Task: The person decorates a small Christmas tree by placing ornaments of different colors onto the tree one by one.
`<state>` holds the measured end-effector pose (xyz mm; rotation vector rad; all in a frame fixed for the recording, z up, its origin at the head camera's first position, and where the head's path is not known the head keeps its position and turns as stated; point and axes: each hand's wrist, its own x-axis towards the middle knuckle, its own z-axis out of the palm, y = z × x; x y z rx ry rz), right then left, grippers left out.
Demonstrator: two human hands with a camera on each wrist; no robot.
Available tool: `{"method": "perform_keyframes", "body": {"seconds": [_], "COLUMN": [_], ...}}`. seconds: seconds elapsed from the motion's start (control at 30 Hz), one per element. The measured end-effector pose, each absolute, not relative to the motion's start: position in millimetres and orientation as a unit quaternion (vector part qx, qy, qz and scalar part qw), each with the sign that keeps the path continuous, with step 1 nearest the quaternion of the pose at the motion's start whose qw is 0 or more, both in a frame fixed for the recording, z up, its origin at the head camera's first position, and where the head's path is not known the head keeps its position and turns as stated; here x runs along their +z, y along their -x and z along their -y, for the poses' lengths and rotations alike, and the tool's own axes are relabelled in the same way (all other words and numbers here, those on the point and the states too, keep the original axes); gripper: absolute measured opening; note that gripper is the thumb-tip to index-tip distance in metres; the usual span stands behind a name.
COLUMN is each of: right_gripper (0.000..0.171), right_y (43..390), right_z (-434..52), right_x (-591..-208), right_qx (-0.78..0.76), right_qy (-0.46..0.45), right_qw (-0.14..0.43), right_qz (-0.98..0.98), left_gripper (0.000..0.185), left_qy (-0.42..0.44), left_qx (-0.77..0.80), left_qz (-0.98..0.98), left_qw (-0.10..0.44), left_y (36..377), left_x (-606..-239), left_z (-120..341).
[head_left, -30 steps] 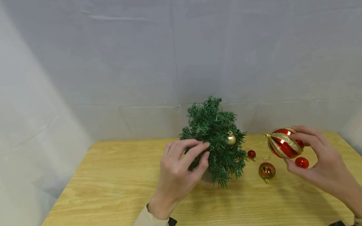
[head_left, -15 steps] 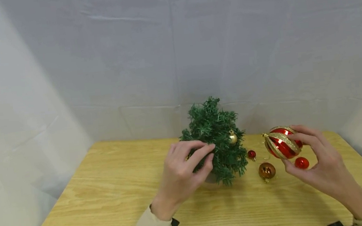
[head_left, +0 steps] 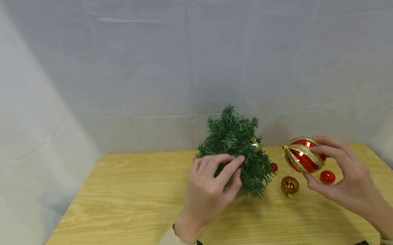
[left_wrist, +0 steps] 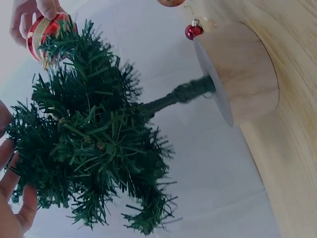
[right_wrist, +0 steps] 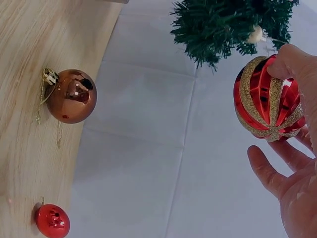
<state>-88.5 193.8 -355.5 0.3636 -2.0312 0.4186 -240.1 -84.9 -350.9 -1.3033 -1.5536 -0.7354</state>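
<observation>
Two hands at a small artificial tree, one gripping its branches, one holding a striped bauble.

Toward the table's (head_left: pixel 121 224) far edge, the left hand (head_left: pixel 211 190) curls its fingers into the green branches of the miniature Christmas tree (head_left: pixel 238 150), which stands on a round wooden base (left_wrist: pixel 242 74). To its right the right hand (head_left: pixel 344 179) holds a red-and-gold striped bauble (head_left: pixel 303 154) in its fingertips, above the table. A copper bauble (head_left: pixel 289 185) and two small red baubles (head_left: pixel 327 177) lie on the wood between tree and right hand.
</observation>
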Motion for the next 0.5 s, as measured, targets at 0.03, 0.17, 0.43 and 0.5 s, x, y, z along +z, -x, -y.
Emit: {"method": "perform_keyframes", "body": {"seconds": [0.03,0.17,0.43,0.5], "right_gripper": [0.066,0.067,0.068,0.069], "right_y": [88.7,88.9,91.1,91.2], "right_z": [-193.2,-191.2,-189.3,-188.5], "right_x": [-355.5,-355.9,-356.4,-356.3], "right_qx": [0.174,0.176,0.174,0.176], "right_qy": [-0.150,-0.150,-0.146,-0.145], "right_qw": [0.495,0.490,0.489,0.488], "right_qz": [0.838,0.841,0.842,0.842], "left_gripper": [0.026,0.028,0.030,0.029], "left_qy": [0.532,0.529,0.527,0.530], "left_qx": [-0.297,-0.292,-0.295,-0.297], "left_qz": [0.635,0.635,0.641,0.640], "left_qw": [0.475,0.481,0.474,0.470], "left_y": [239.1,235.2,233.6,234.1], "left_x": [-350.9,-351.9,-351.6,-351.6], "left_z": [83.9,79.8,78.8,80.0]}}
